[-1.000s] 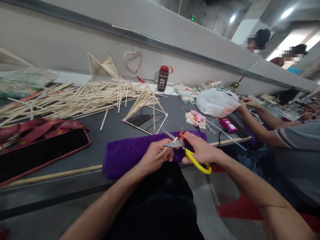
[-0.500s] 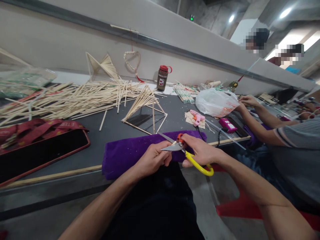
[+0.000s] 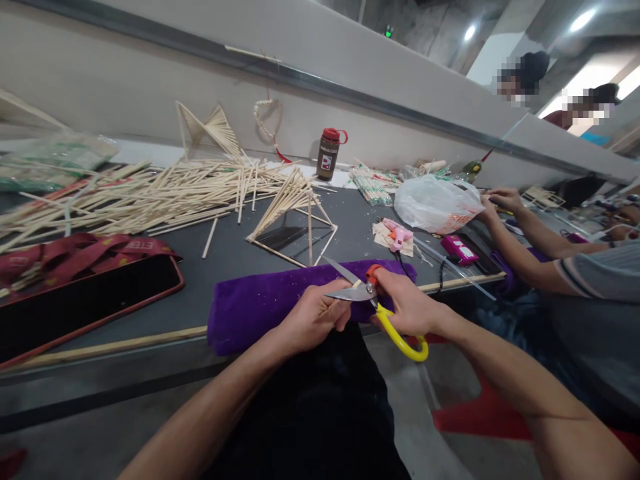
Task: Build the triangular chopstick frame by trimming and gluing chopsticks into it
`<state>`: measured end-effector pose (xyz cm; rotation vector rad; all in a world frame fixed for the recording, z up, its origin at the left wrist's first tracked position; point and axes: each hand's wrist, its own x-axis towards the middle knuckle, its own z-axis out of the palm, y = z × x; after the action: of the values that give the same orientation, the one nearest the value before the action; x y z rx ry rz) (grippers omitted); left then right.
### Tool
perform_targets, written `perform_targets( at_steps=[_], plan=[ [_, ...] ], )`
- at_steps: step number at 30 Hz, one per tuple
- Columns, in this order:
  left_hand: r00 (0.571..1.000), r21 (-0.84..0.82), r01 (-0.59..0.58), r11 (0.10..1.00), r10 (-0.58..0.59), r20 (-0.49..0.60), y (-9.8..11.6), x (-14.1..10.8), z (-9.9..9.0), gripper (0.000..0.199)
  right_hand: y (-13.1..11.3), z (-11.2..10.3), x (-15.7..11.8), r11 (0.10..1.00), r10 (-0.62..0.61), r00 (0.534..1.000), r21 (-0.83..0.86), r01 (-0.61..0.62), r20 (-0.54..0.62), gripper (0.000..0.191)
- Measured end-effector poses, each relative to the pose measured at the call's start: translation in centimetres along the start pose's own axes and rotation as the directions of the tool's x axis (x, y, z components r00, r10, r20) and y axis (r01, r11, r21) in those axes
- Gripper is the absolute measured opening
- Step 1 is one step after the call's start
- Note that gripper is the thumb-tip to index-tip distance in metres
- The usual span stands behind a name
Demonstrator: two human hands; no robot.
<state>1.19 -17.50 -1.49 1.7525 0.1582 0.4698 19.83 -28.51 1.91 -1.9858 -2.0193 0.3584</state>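
My right hand (image 3: 413, 303) grips a pair of scissors (image 3: 403, 339) with yellow and orange handles, blades apart and pointing left. My left hand (image 3: 316, 312) is closed just beside the blades, pinching a thin wooden stick (image 3: 357, 285). Only the stick's short pale end shows, between the blades near their pivot; my fingers hide the rest. Both hands are over a folded purple towel (image 3: 250, 310) at the table's front edge. Behind the towel stands an open frame of glued wooden sticks (image 3: 285, 251), with a fan of sticks along its upper left side.
A large heap of loose sticks (image 3: 165, 200) spreads at left, behind a phone (image 3: 90, 303) and red lanyard (image 3: 125, 245). A bottle (image 3: 327, 157) stands at the back. Rightward are a pink glue gun (image 3: 399, 235), a plastic bag (image 3: 435, 203) and a co-worker's arms (image 3: 535, 250).
The whole view has shifted slightly, so things sit a little further right. My hands keep nearly the same pose, with the stick's end still between the parted scissor blades.
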Motion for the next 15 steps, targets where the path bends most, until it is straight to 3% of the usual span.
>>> perform_targets(
  at_steps=[4,8,11,15],
  plan=[
    [1.0,0.019,-0.019,1.0,0.02,-0.011,0.0,0.1,0.1,0.035,0.5,0.5,0.2,0.999,-0.033,0.997,-0.005,0.033,-0.067,0.032],
    [0.975,0.009,0.032,0.999,-0.029,-0.221,-0.2,0.3,0.3,0.028,1.6,1.4,1.1,0.986,0.085,0.978,0.157,-0.056,-0.189,0.016],
    [0.937,-0.039,0.074,0.996,-0.083,-0.339,-0.3,0.5,0.1,0.025,2.0,1.4,1.5,0.978,0.148,0.96,0.178,-0.106,-0.24,0.016],
    [0.934,-0.128,0.086,0.988,-0.125,-0.336,-0.2,0.6,-0.3,0.026,1.9,0.1,1.4,0.968,0.233,0.929,0.163,-0.193,-0.287,0.024]
  ],
)
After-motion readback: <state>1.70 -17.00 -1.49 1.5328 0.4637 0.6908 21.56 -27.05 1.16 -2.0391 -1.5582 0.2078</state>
